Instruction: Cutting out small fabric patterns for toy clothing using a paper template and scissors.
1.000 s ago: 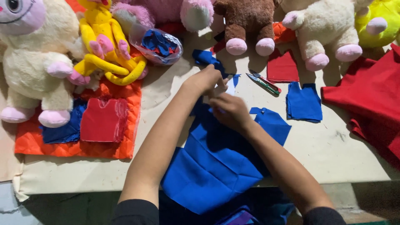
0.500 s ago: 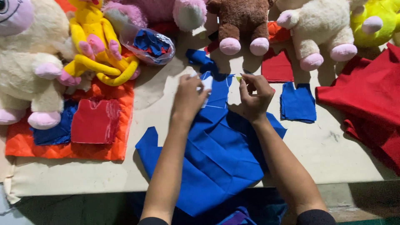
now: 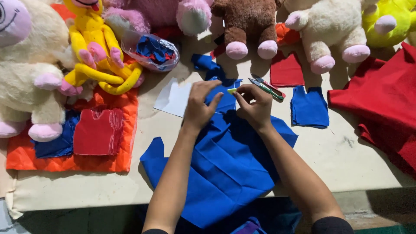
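Item: blue cloth [image 3: 225, 160], large folded piece, spread on the pale worktop [image 3: 346, 156] and hanging over its near edge.

Left hand [image 3: 200, 106]: fingers together, pressed flat on the far end of the blue cloth, holding it down. Nothing is clamped in it.

Right hand [image 3: 255, 104]: fingertips pinched together on a small yellow-green marker [image 3: 232, 91], seemingly tailor's chalk, its tip touching the cloth just beside the left fingers.

Position: the cloth lies directly under both hands; its far end sits between them, the bulk toward the person.

Handling note (judgement): marking goes best with the cloth kept taut and flat under the left palm, the chalk drawn in short, light strokes so the layers do not shift or pucker.

Adjacent stock: thread snips [image 3: 266, 89] just beyond the right hand; small cut blue piece [image 3: 310, 108] and red piece [image 3: 287, 69] to the right; white paper pattern [image 3: 173, 99] to the left; row of plush toys [image 3: 249, 26] along the far side.
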